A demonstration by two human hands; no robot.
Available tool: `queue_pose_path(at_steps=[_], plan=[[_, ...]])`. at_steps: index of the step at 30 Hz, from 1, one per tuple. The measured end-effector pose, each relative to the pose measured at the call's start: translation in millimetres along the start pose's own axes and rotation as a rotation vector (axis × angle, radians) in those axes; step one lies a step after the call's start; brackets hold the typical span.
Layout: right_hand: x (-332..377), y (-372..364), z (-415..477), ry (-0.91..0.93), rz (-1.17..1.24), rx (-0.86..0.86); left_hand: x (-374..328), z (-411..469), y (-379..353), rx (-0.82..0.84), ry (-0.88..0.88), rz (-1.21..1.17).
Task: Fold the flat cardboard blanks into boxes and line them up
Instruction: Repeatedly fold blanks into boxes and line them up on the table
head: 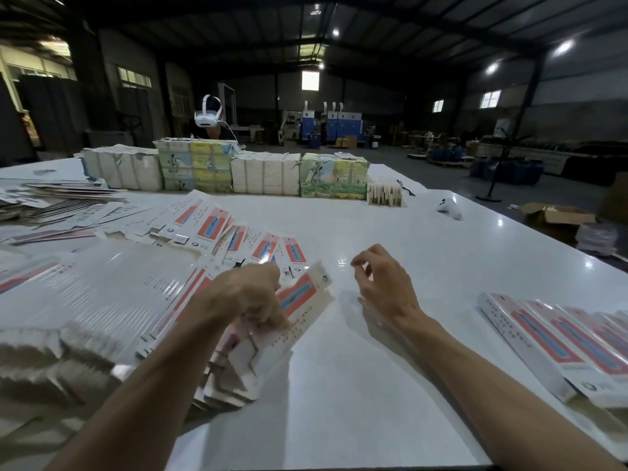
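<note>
Here left hand (251, 294) grips a blank (299, 297); right hand (384, 283) (empty, relaxed) hovers beside it.

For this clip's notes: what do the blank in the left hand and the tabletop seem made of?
The blank looks like thin printed card, white with red and blue print; its cut flaps suggest that. The table is white, hard and glossy, mirroring the ceiling lights; laminate or painted board, hard to say.
</note>
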State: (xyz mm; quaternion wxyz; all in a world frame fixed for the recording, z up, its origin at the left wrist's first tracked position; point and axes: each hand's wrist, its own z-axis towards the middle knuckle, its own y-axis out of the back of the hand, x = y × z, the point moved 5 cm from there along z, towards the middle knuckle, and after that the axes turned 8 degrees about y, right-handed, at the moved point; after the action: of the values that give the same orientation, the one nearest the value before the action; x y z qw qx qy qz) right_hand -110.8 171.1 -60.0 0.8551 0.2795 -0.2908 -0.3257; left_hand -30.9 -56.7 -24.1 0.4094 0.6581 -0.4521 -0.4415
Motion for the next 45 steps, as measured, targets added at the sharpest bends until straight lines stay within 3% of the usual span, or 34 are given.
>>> queue_pose_path(at_steps=[4,8,11,14,16,18,21,22,27,29,32,34,38,45], plan=[[25,22,6,0.374,0.109,-0.112,-24,5,32,-0.174,-0.143,-0.095],[38,7,4,0.485,0.168,0.05,-50,9,54,-0.198,-0.276,-0.142],[26,4,9,0.271,0.408,0.027,-61,15,59,-0.391,-0.273,-0.23],[2,12,14,-0.04,0.465,-0.107,-73,19,56,-0.835,-0.223,-0.229],[-13,18,13,-0.233,0.516,-0.191,-76,19,50,-0.999,-0.281,-0.492],[-25,18,10,-0.432,0.75,-0.199,-73,35,33,-0.798,-0.304,-0.858],[-18,3,2,-0.608,1.078,-0.026,-77,59,-20,-0.12,-0.257,-1.25],[-14,-4,0,-0.615,1.116,0.035,-77,63,-35,0.009,-0.242,-1.317],[6,-26,-8,-0.514,1.038,0.293,-65,70,-59,0.321,-0.152,-1.71],[8,-23,-8,-0.447,0.892,0.231,-59,69,-57,0.359,-0.153,-1.774],[-1,-1,0,-0.307,0.558,-0.075,-59,63,-62,0.446,-0.109,-1.713],[-4,10,6,-0.189,0.35,-0.156,-66,59,-66,0.513,-0.164,-1.625],[3,0,8,-0.007,0.23,0.026,-68,62,-63,0.381,-0.232,-1.504],[2,1,7,-0.046,0.235,0.035,-64,62,-57,0.293,-0.19,-1.48]])
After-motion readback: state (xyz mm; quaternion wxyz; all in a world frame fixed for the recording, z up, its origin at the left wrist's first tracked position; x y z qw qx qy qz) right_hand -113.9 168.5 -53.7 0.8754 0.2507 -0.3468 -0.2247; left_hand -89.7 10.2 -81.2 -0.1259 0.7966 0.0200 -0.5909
